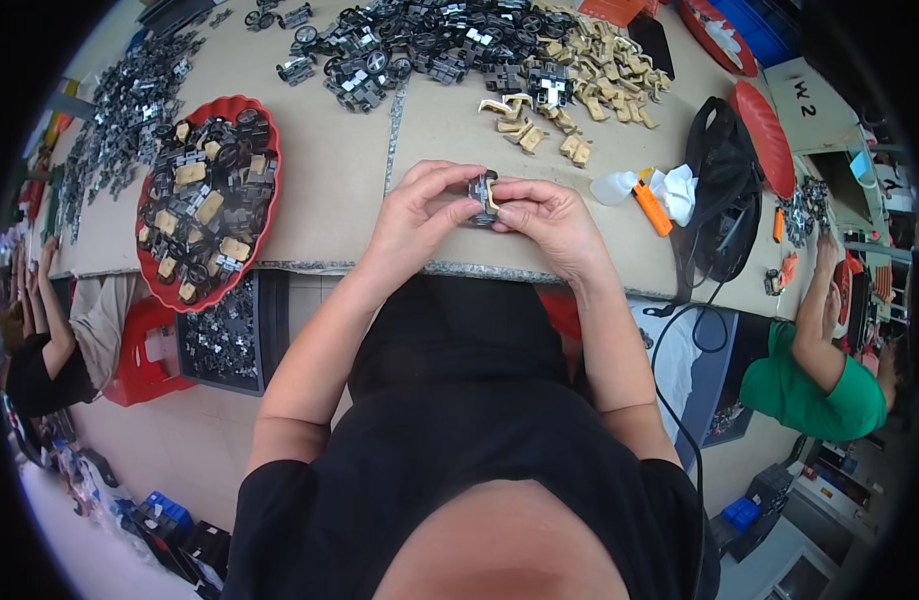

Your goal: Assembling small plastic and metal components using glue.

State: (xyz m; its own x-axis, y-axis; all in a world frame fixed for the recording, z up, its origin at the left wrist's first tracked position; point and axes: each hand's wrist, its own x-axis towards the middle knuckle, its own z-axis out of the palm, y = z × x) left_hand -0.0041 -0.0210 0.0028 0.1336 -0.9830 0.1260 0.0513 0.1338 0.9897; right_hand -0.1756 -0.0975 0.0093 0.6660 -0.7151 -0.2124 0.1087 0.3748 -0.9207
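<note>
Held part: I see a small dark piece [483, 186] with a tan strip along its right side, held up between both hands, above the table [329, 220] near its front edge.
Left hand: from my remote view, the left hand [419, 212] pinches the piece's left side between thumb and forefinger, the other fingers loosely curled.
Right hand: the right hand [553, 222] pinches the tan side with thumb and forefinger, the remaining fingers bent close together.
Writing: I make out bold, dark characters on a pale panel [825, 128] at upper right; any marks on the orange tool [652, 208] are too small for me to tell.
Dark heap: black and grey wheeled parts [429, 48] lie beyond the hands.
Tan pieces: the tan pieces [619, 75] spread right beside that heap.
Red tray: to the left, a scalloped red tray [275, 150] holds mixed dark and tan parts.
Right side: a translucent bottle [609, 189], the orange tool and crumpled white tissue [676, 192] lie near a black bag [724, 190].
</note>
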